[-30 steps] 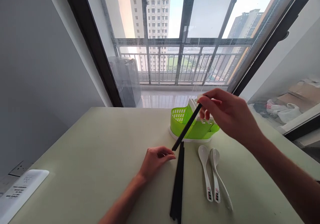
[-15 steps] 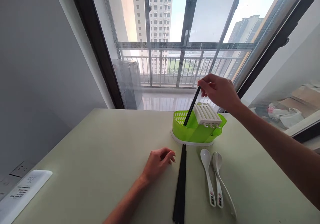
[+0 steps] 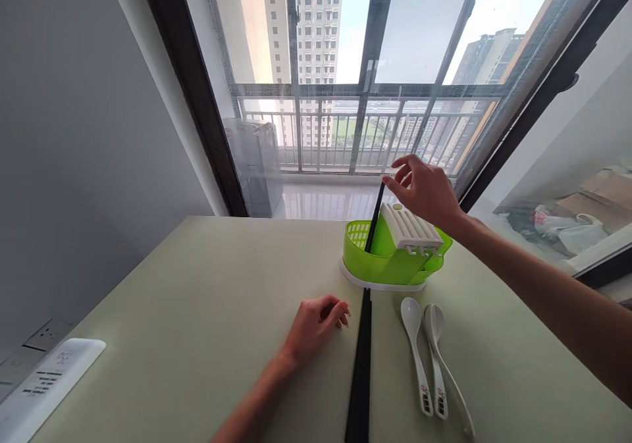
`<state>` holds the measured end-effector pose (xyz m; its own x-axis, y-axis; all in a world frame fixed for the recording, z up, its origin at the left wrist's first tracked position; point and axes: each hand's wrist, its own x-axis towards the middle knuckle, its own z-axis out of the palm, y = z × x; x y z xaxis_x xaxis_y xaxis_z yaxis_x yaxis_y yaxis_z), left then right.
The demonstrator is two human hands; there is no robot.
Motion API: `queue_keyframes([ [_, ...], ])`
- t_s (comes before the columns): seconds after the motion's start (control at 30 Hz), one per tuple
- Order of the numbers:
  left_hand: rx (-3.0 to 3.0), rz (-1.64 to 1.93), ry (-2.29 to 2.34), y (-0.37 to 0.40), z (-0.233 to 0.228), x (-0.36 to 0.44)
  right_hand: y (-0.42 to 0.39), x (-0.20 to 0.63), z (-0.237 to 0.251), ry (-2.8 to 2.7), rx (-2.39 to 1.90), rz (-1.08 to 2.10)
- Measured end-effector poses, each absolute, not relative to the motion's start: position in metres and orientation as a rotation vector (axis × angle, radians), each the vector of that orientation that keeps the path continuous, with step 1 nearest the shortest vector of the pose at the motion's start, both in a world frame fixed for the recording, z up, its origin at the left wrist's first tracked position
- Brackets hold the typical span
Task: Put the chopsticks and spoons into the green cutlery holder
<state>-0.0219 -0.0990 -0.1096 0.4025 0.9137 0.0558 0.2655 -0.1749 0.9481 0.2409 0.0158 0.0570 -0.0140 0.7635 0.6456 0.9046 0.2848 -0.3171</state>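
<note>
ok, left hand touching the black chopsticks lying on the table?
Apart. Head view shows pale table between the left hand and the flat black chopsticks.

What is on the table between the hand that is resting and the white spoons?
The head view shows black chopsticks lying flat between the left hand and the white spoons.

Left hand (image 3: 316, 321): near centre, palm down, fingers loosely curled, forearm running back to the near edge. Right hand (image 3: 424, 189): far right, raised, fingers spread apart, arm stretched forward from the right.
</note>
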Motion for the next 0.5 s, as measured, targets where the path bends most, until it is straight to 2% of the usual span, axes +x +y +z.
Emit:
queue_keyframes([
  [0.17, 1.650, 0.841, 1.046, -0.099, -0.107, -0.021, -0.049, 0.218, 0.067, -2.109, -1.117, -0.392],
  [0.3, 1.662, 0.846, 1.055, -0.100, -0.104, -0.020, -0.098, 0.201, 0.044, -2.607, -0.638, -0.430],
  [0.5, 1.671, 0.857, 1.070, -0.099, -0.107, -0.019, -0.125, 0.205, -0.014, -3.054, -0.621, -0.363],
])
